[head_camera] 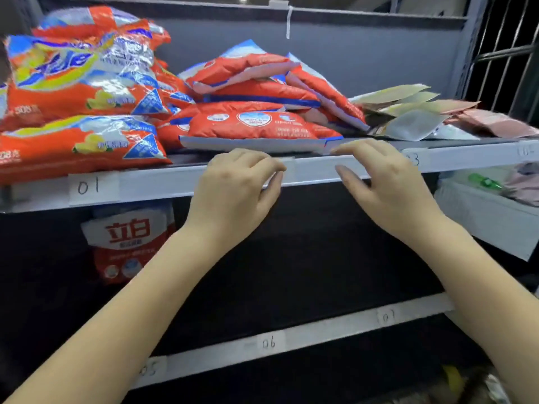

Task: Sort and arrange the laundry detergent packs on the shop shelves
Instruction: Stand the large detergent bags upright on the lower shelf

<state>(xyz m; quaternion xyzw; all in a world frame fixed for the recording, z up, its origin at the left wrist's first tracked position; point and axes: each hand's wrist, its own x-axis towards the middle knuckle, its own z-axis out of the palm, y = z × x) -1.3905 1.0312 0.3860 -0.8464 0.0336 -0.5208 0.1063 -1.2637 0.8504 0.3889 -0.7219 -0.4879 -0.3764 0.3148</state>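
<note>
Left hand (236, 182) hangs in front of the upper shelf's edge strip (163, 185), fingers curled loosely, holding nothing. Just above and beyond its fingertips lies the bottom red detergent pack (256, 128) of the middle pile. The pack lies flat, long axis left-right along the shelf edge, its white seam edge facing the hands and overhanging slightly. Right hand (382, 182) sits below the pack's right end, fingers relaxed and spread, empty. Both hands look about equally near; the pack spans the gap between them, so a two-handed grab looks likely.
</note>
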